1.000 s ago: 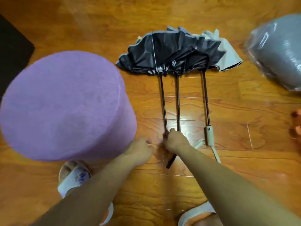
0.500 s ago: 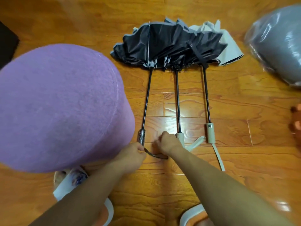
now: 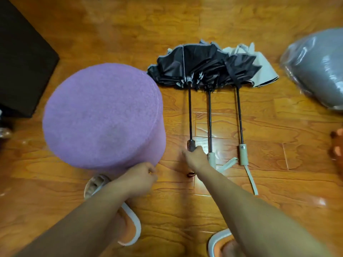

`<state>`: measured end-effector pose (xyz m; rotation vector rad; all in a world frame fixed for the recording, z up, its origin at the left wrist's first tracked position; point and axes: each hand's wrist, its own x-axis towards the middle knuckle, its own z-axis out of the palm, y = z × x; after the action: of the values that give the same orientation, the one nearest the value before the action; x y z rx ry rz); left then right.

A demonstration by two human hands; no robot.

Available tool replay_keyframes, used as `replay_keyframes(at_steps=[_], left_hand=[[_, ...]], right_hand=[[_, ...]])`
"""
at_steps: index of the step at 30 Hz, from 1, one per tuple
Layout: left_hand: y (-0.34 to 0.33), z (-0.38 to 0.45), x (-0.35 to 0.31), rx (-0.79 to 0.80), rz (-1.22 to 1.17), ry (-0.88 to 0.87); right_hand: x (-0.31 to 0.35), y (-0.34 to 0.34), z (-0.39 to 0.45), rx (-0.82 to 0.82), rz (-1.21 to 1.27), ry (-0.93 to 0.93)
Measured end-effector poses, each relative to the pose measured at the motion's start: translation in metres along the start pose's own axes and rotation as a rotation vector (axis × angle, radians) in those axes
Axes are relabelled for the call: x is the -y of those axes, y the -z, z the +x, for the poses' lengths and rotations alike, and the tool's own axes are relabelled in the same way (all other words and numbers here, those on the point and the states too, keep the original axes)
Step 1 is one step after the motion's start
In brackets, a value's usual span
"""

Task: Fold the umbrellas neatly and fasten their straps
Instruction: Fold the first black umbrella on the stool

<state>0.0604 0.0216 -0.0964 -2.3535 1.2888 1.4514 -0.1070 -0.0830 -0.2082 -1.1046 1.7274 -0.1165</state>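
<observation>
Three collapsed umbrellas lie side by side on the wooden floor, shafts extended, with their loose black and cream canopies [image 3: 200, 67] bunched at the far end. The left umbrella [image 3: 190, 115] has a dark handle, and my right hand [image 3: 196, 158] is shut around it. The middle umbrella [image 3: 209, 119] has a cream handle touching my right wrist. The right umbrella [image 3: 243, 153] has a cream handle with a long strap trailing toward me. My left hand [image 3: 143, 175] hovers with curled fingers by the base of the purple stool, holding nothing that I can see.
A purple fuzzy round stool [image 3: 104, 119] stands close on the left. A dark cabinet [image 3: 22, 64] is at far left, and a grey plastic-wrapped bundle [image 3: 315, 69] at far right. My slippered feet [image 3: 128, 225] are below.
My right hand moved from the middle handle onto the left umbrella's dark handle. My left hand let go and drew back toward the stool. The left shaft now lies straighter.
</observation>
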Motion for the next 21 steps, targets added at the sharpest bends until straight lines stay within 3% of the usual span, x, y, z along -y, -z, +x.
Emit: replay_keyframes(at_steps=[4,8,14,16,21], left_hand=[[0.026,-0.053,-0.021,-0.067,0.067,-0.139],[0.054,-0.127,-0.042,-0.189,0.002,-0.282],[0.070,-0.230,-0.056,-0.229,-0.236,-0.505],[0.068,-0.246,-0.054,-0.227,-0.257,-0.572],[0.037,-0.244,-0.023,-0.232,-0.257,-0.624]], right_hand=[[0.078,0.108,-0.063,-0.158,-0.030,0.227],[0.165,0.234,-0.176,-0.411,-0.218,0.422],[0.202,0.327,-0.379,-0.870,-0.063,0.866],[0.194,0.332,-0.409,-0.882,-0.102,0.885],[0.147,0.304,-0.423,-0.648,-0.351,0.849]])
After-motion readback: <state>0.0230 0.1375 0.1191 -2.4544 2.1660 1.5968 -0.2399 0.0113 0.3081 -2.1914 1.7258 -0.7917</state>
